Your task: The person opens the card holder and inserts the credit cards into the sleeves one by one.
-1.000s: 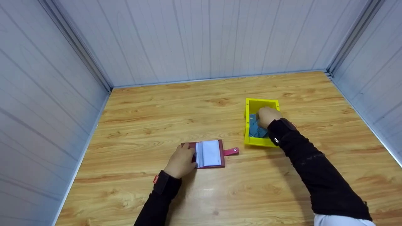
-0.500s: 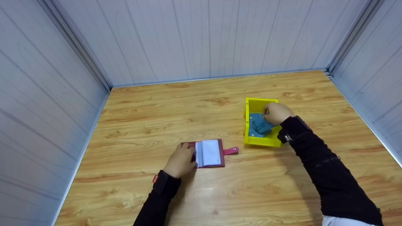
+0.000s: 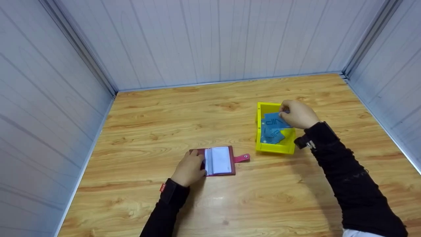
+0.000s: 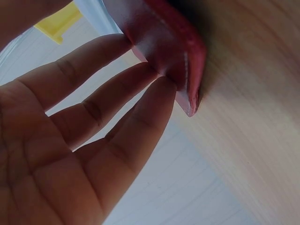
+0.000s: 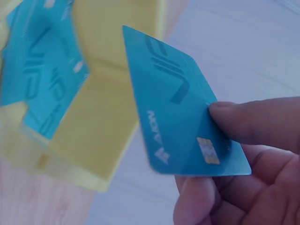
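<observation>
An unfolded dark red card holder (image 3: 233, 164) with clear sleeves lies on the table, its pink snap strap (image 3: 242, 158) pointing right. My left hand (image 3: 188, 168) rests on its left side. In the left wrist view, nearly straight fingers (image 4: 136, 117) touch the red cover (image 4: 161, 42). My right hand (image 3: 300, 114) pinches a blue card (image 5: 173, 108) between thumb and fingers, over the yellow bin (image 3: 274, 149). Dark lettering and a chip show on that card. Several similar blue cards (image 3: 270, 135) lie in the bin, partly overlapping.
The wood-grain table (image 3: 158, 125) stretches around the card holder and bin. Pale panel walls (image 3: 210, 39) enclose its back, left and right sides.
My right hand has risen out of the bin and moved right and back, lifting a blue card from among the others. My left hand and the card holder stay still.
</observation>
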Demonstrator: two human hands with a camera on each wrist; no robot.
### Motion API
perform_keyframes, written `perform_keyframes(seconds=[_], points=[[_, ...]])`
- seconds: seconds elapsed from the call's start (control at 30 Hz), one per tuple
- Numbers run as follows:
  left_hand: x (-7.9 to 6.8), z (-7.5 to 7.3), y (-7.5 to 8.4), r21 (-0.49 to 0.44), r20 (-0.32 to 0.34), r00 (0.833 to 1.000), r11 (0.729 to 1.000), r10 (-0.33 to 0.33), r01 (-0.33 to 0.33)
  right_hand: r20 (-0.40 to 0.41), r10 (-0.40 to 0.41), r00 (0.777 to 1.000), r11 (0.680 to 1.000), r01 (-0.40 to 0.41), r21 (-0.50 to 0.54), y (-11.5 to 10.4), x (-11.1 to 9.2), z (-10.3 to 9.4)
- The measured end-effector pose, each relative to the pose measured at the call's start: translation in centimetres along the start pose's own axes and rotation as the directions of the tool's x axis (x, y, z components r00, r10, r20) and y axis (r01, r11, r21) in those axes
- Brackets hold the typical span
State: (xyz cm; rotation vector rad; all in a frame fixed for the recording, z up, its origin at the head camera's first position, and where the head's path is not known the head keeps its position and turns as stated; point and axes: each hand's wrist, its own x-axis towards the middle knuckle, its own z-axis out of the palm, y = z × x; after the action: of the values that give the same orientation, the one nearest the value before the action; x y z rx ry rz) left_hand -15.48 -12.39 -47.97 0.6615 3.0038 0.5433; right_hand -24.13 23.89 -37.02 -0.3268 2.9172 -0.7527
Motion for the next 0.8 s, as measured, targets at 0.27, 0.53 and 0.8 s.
perform_keyframes(seconds=[0.27, 0.53, 0.8], points=[[0.1, 0.2, -0.1, 0.010, -0.008, 1.000, 1.000, 0.006, -0.006, -0.005, -0.016, 1.000, 0.980, 0.016, 0.197, -1.1, 0.0, 0.5], [0.2, 0.2, 0.0, 0.014, -0.004, 1.000, 1.000, -0.004, 0.004, 0.025, -0.001, 1.000, 0.905, -0.010, 0.425, -2.7, 0.5, 3.2], [0.0, 0.2, 0.2, 0.032, -0.019, 1.000, 0.999, -0.002, 0.003, 0.062, -0.032, 0.998, 0.827, -0.008, 0.562, -4.3, 0.4, 6.5]])
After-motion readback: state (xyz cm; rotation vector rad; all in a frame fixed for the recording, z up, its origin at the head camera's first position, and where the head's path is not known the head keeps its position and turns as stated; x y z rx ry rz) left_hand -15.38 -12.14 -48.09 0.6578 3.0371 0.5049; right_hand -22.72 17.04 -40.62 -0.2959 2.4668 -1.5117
